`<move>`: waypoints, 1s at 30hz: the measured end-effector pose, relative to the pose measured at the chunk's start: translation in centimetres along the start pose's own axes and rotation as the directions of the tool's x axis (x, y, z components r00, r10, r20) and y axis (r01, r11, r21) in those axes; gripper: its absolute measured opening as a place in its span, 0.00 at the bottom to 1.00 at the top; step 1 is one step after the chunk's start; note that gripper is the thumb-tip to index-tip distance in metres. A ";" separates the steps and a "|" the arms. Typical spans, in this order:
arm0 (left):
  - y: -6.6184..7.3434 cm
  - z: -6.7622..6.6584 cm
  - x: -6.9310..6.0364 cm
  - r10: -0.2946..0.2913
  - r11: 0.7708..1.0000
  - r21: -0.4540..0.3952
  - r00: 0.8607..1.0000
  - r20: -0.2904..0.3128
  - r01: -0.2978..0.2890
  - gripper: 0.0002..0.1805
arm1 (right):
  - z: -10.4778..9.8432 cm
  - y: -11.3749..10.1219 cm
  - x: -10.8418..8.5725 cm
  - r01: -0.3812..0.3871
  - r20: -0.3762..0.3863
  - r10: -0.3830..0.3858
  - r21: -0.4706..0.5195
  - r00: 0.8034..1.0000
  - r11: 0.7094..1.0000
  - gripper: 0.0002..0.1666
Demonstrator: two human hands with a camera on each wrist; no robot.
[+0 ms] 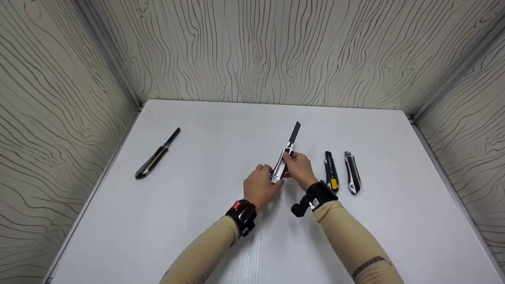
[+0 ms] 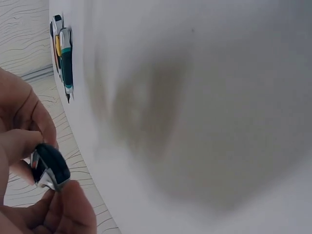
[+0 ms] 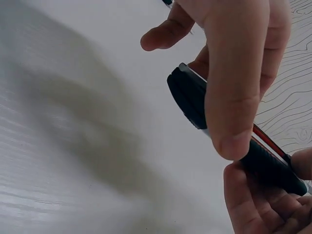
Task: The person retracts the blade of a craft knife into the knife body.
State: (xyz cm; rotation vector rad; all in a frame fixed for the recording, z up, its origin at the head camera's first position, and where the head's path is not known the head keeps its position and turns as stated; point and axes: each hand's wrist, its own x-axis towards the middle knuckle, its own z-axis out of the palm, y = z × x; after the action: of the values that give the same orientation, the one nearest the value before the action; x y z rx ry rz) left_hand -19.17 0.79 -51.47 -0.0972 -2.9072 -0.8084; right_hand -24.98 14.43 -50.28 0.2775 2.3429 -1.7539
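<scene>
Over the middle of the table, both hands hold a silver-and-dark utility knife, its long dark blade out and pointing away. The left hand grips the butt end between thumb and fingers. Farther up the handle, the right hand has its thumb on the body near the blade end. From the left wrist the knife's dark rounded butt shows between the fingers. In the right wrist view the left hand covers part of the handle, while the right hand holds it from below.
A dark utility knife with its blade out lies on the white table at the left. Right of the hands lie a black-and-yellow cutter and a silver-and-dark one. Wood-patterned panels stand behind and at both sides.
</scene>
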 end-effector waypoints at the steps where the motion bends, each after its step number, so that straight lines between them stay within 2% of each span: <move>1: 0.1 0.0 -0.1 0.003 1.000 -0.003 1.000 0.005 -0.003 0.22 | -0.1 0.1 0.0 -0.002 0.003 0.002 0.000 1.000 1.000 0.22; 4: 0.2 0.1 -0.3 0.017 1.000 -0.007 1.000 0.022 -0.017 0.23 | -0.3 0.4 0.2 -0.003 0.012 0.003 0.002 1.000 1.000 0.22; 8: -0.2 0.2 -0.5 0.016 0.998 -0.066 1.000 0.008 -0.015 0.22 | -0.6 0.7 0.2 0.000 0.028 0.000 0.001 1.000 1.000 0.22; 11: -0.8 0.3 -0.4 -0.001 0.987 -0.162 1.000 0.015 0.003 0.20 | -0.9 0.9 0.1 0.004 0.046 -0.005 0.003 0.999 1.000 0.23; 13: -1.2 0.3 -0.5 -0.014 0.966 -0.258 0.997 0.082 0.034 0.19 | -1.0 0.9 0.0 0.010 0.057 -0.010 0.005 0.998 1.000 0.22; 15: -1.6 0.4 -0.6 -0.015 0.915 -0.395 0.983 0.185 0.088 0.19 | -1.2 1.0 0.0 0.025 0.073 -0.025 -0.005 0.997 1.000 0.22; 16: -1.7 0.5 -0.6 -0.015 0.877 -0.462 0.971 0.240 0.128 0.19 | -1.2 1.0 0.0 0.031 0.077 -0.030 -0.008 0.997 0.999 0.22; 18: -1.9 0.7 -0.8 -0.011 0.783 -0.582 0.940 0.340 0.219 0.19 | -1.3 0.9 0.0 0.043 0.083 -0.041 -0.012 0.996 0.999 0.22; 20: -2.0 1.0 -0.9 0.007 0.690 -0.665 0.916 0.401 0.286 0.19 | -1.3 0.9 0.0 0.057 0.094 -0.054 -0.026 0.994 0.998 0.22; 22: -1.9 1.2 -1.1 0.023 0.626 -0.708 0.900 0.435 0.326 0.18 | -1.3 1.0 0.0 0.070 0.104 -0.067 -0.026 0.992 0.997 0.22; 25: -2.0 1.6 -1.2 0.039 0.578 -0.734 0.886 0.461 0.357 0.17 | -1.3 1.1 0.0 0.091 0.122 -0.088 -0.020 0.989 0.996 0.22; 28: -2.0 1.9 -1.2 0.036 0.562 -0.739 0.881 0.471 0.372 0.15 | -1.3 0.9 -0.4 0.091 0.133 -0.089 -0.005 0.987 0.996 0.22; 30: -2.1 2.1 -1.3 0.042 0.559 -0.747 0.888 0.458 0.358 0.15 | -1.3 1.0 -0.4 0.076 0.133 -0.076 0.006 0.988 0.997 0.23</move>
State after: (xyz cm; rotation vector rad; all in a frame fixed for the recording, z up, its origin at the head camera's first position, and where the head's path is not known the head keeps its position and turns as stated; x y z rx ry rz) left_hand -18.32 0.09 -54.53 -0.0907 -2.5819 -2.4154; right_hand -24.42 15.95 -50.69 0.0685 2.2863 -1.7491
